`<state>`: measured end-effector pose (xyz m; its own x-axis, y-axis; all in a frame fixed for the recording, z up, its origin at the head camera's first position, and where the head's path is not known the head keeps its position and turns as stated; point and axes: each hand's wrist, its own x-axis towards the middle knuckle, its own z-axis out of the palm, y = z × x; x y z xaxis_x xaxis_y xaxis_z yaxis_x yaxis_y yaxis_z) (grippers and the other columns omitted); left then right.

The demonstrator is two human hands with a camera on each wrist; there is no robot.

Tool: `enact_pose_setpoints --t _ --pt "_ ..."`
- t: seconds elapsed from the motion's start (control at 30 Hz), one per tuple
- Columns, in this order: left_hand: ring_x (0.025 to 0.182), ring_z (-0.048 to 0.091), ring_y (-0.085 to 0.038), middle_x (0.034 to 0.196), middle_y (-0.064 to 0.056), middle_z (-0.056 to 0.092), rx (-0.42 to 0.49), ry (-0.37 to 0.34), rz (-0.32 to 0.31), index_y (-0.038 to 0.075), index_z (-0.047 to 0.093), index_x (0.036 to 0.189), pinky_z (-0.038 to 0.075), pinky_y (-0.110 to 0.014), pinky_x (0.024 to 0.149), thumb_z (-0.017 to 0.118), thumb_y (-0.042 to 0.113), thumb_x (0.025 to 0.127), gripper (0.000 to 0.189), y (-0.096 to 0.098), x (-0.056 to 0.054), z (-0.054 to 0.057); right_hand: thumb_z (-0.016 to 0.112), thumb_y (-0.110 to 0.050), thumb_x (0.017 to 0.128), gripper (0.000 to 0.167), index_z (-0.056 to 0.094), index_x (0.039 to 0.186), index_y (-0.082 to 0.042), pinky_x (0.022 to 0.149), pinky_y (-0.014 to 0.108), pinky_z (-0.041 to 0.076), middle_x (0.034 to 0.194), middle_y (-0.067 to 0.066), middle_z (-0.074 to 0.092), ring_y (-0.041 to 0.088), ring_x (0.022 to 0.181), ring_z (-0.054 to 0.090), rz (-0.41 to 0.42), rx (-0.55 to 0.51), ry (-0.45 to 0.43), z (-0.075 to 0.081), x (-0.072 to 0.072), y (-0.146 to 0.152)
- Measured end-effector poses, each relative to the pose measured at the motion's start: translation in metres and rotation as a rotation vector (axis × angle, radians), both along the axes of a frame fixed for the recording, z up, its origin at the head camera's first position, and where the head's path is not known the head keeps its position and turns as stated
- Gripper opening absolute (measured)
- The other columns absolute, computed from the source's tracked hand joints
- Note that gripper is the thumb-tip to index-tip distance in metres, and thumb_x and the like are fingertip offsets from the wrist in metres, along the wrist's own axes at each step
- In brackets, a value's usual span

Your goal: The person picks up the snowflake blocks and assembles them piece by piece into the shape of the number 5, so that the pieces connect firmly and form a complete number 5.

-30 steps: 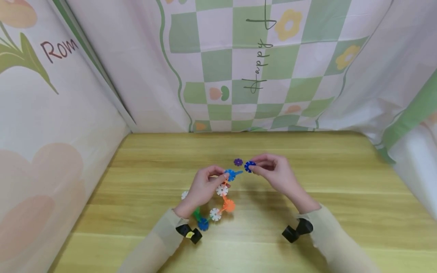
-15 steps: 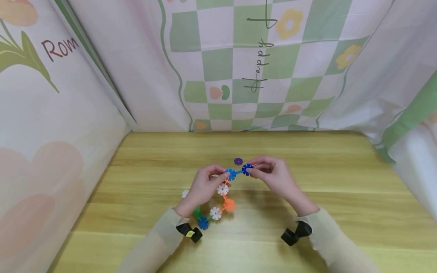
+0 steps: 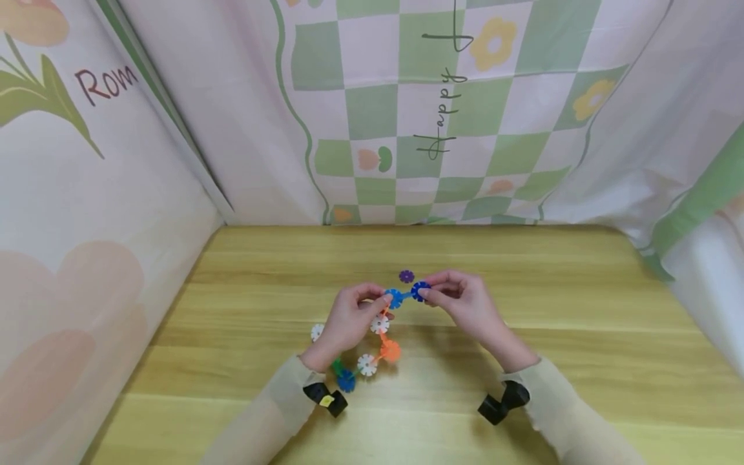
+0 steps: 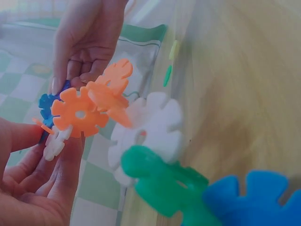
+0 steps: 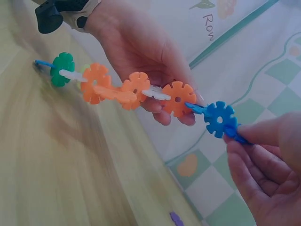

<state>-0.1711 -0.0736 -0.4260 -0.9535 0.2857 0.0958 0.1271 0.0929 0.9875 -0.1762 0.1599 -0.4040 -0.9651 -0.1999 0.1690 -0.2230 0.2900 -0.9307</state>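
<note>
A chain of slotted plastic snowflake discs hangs between the hands over the table. My left hand pinches its light blue disc between thumb and fingers. My right hand pinches a dark blue disc, which meets a blue disc of the chain at its edge. Below the left hand the chain curves through a white disc, an orange disc, another white disc and a blue disc. A green disc shows large in the left wrist view; the left wrist partly hides that end from above.
A loose purple disc lies on the wooden table just beyond the hands. In the left wrist view, a green piece and a yellow piece lie farther off. A checkered curtain hangs behind the table's back edge.
My right hand has moved slightly left and down, bringing the dark blue disc from a small gap up to the chain's blue end. The left hand has hardly moved.
</note>
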Motion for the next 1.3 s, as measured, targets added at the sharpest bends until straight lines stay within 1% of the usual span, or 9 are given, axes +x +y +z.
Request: enact_pose_setpoints --t 0.17,0.3,0.37,0.5,0.63,0.8,0.97,1.1,1.3 --pt "0.087 0.070 -0.047 0.095 -0.010 0.069 0.030 -0.002 -0.005 -0.003 0.069 0.107 0.061 -0.031 0.071 0.064 0.016 0.103 0.020 0.000 0.000 -0.002 0.074 -0.004 0.094 0.013 0.072 0.106 0.001 0.073 0.042 0.061 0.093 0.010 0.076 0.042 0.085 0.070 0.004 -0.012 0.001 -0.001 0.000 -0.002" --pt "0.086 0.071 -0.043 0.096 -0.010 0.069 0.030 0.002 0.000 -0.002 0.069 0.107 0.061 -0.032 0.072 0.064 0.016 0.103 0.019 0.000 0.000 -0.002 0.074 -0.005 0.094 0.016 0.071 0.107 0.003 0.074 0.039 0.061 0.095 0.011 0.075 0.043 0.087 0.070 0.009 -0.013 -0.008 0.000 -0.002 -0.002" --pt "0.085 0.072 -0.040 0.097 -0.012 0.070 0.022 0.001 0.002 -0.001 0.069 0.106 0.061 -0.032 0.073 0.065 0.016 0.103 0.018 -0.001 0.000 -0.001 0.074 -0.007 0.094 0.017 0.071 0.108 0.003 0.075 0.038 0.061 0.095 0.012 0.075 0.038 0.086 0.071 0.017 -0.006 -0.016 0.000 -0.004 -0.002" --pt "0.083 0.074 -0.028 0.097 -0.011 0.071 -0.006 0.004 0.007 0.000 0.069 0.103 0.060 -0.031 0.073 0.065 0.016 0.102 0.016 -0.003 0.001 0.002 0.074 -0.009 0.094 0.018 0.073 0.109 0.001 0.074 0.033 0.060 0.094 0.011 0.074 0.026 0.083 0.070 0.035 0.010 -0.018 0.004 -0.008 -0.001" --pt "0.084 0.072 -0.020 0.096 -0.008 0.071 -0.022 -0.004 0.011 0.002 0.069 0.101 0.060 -0.032 0.076 0.067 0.019 0.102 0.017 -0.001 0.001 0.001 0.073 -0.013 0.096 0.020 0.074 0.113 -0.002 0.073 0.031 0.058 0.098 0.009 0.074 0.023 0.084 0.069 0.048 0.021 -0.008 0.006 -0.013 0.001" --pt "0.084 0.072 -0.022 0.095 -0.008 0.071 -0.013 -0.029 -0.012 0.002 0.068 0.101 0.060 -0.039 0.081 0.068 0.021 0.101 0.019 0.001 0.001 0.000 0.073 -0.016 0.097 0.025 0.072 0.117 -0.002 0.078 0.029 0.058 0.104 0.010 0.073 0.026 0.091 0.070 0.048 0.006 -0.014 0.006 -0.018 0.002" --pt "0.088 0.072 -0.023 0.098 -0.008 0.071 -0.005 -0.049 -0.028 0.003 0.067 0.109 0.059 -0.043 0.085 0.065 0.025 0.103 0.023 0.001 -0.001 0.001 0.073 -0.012 0.096 0.020 0.071 0.114 -0.002 0.078 0.030 0.058 0.104 0.012 0.072 0.025 0.090 0.070 0.054 -0.020 -0.021 0.007 -0.020 0.001" --pt "0.091 0.070 -0.023 0.102 -0.008 0.070 -0.008 -0.015 -0.020 0.003 0.066 0.114 0.058 -0.044 0.086 0.063 0.028 0.104 0.027 0.002 -0.007 0.004 0.073 -0.011 0.096 0.018 0.072 0.112 -0.003 0.076 0.030 0.059 0.104 0.011 0.072 0.026 0.089 0.069 0.068 -0.015 -0.018 0.010 -0.020 -0.001" --pt "0.095 0.068 -0.017 0.106 -0.003 0.069 -0.095 0.056 0.000 0.007 0.069 0.114 0.058 -0.037 0.084 0.066 0.030 0.102 0.026 0.008 -0.014 0.008 0.074 -0.013 0.096 0.019 0.075 0.112 -0.004 0.077 0.032 0.059 0.106 0.010 0.072 0.030 0.092 0.069 0.089 -0.019 -0.031 0.012 -0.018 -0.003"
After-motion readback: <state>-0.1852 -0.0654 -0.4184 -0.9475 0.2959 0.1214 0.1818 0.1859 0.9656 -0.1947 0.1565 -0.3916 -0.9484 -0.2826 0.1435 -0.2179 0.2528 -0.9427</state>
